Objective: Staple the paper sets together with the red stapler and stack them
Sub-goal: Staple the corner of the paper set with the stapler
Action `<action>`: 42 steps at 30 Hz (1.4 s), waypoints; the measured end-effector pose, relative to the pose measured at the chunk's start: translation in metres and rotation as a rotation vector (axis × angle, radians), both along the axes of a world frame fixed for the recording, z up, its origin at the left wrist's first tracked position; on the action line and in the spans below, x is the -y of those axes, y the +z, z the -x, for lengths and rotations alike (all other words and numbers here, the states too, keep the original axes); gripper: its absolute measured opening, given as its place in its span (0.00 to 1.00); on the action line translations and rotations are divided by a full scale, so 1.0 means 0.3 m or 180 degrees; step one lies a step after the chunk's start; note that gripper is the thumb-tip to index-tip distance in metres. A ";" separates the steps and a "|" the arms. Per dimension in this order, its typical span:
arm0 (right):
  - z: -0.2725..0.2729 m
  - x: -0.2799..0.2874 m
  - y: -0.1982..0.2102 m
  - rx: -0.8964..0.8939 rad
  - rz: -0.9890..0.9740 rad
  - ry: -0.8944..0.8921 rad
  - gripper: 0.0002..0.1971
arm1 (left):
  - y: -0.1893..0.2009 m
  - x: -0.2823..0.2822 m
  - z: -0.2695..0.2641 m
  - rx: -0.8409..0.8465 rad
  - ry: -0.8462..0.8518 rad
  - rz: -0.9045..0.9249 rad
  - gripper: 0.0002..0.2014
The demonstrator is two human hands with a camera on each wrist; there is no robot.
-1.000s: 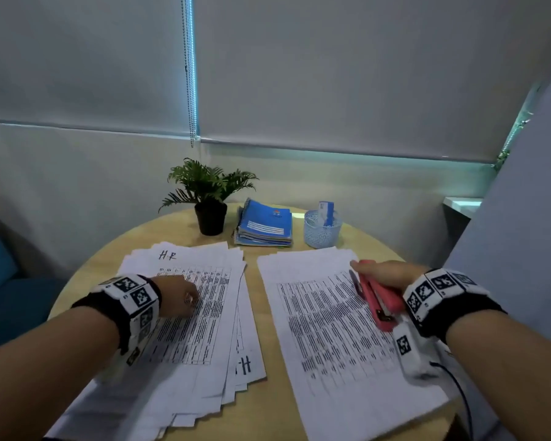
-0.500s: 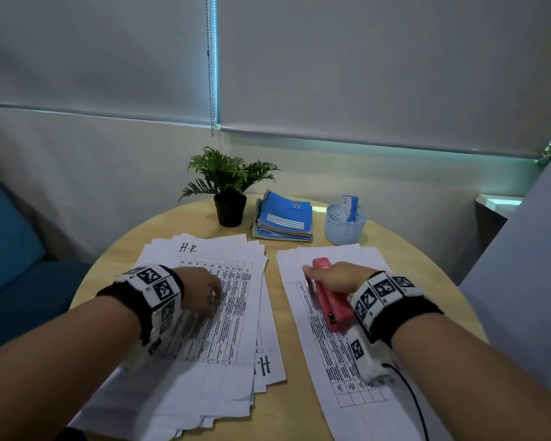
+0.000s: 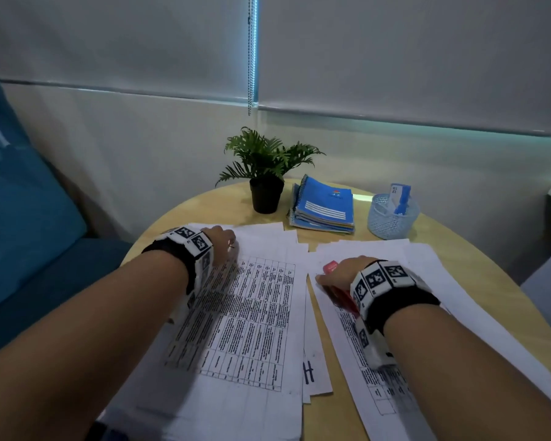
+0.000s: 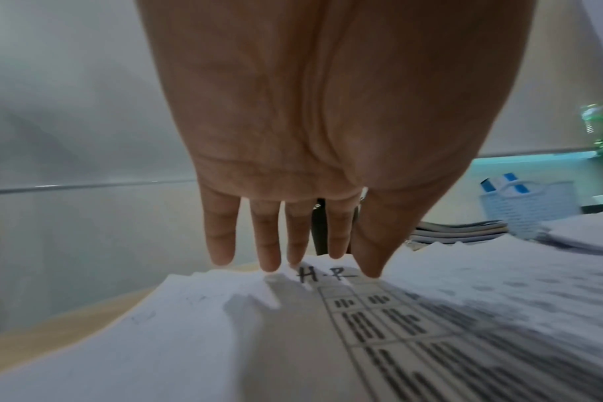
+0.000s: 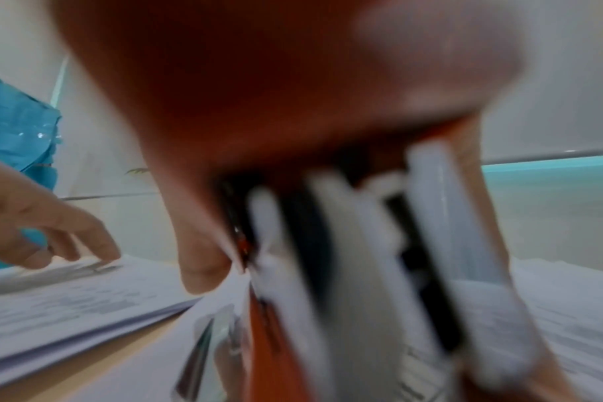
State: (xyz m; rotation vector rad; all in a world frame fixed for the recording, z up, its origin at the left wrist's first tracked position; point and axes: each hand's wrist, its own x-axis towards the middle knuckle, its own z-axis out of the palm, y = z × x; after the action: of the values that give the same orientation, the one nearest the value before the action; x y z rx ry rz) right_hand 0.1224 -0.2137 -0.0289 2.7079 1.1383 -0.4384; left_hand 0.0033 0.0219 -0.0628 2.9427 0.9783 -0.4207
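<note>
My right hand (image 3: 339, 275) grips the red stapler (image 3: 331, 268) over the right paper set (image 3: 427, 272). My left hand (image 4: 327, 136), fingers (image 4: 221, 239) straight, touches the left paper pile (image 3: 258, 313) near its far edge.

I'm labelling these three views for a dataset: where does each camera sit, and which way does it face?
Head: on the head, facing down at the round table; both forearms show.
Left wrist: under the left hand, facing along straight fingers to the left paper stack.
Right wrist: under the right hand, blurred, facing the red stapler.
Shared: both wrist views show the left hand.
</note>
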 end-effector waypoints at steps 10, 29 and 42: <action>-0.004 -0.025 0.009 0.0067 0.0405 0.0059 0.26 | -0.025 -0.109 -0.067 0.0099 0.0357 0.0120 0.40; -0.060 0.118 -0.024 -0.3032 -0.1939 -0.0904 0.36 | 0.312 0.024 0.141 0.3758 0.0747 0.1786 0.02; 0.049 0.173 0.083 -0.3593 -0.3658 -0.0443 0.27 | 0.548 0.199 0.162 0.4531 0.0078 0.1914 0.03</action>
State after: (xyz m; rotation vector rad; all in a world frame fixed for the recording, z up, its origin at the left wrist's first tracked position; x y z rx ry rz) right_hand 0.1077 -0.2657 -0.0042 3.4885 1.8317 -2.0746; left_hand -0.0453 -0.0377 0.1017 1.8556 0.4767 1.0416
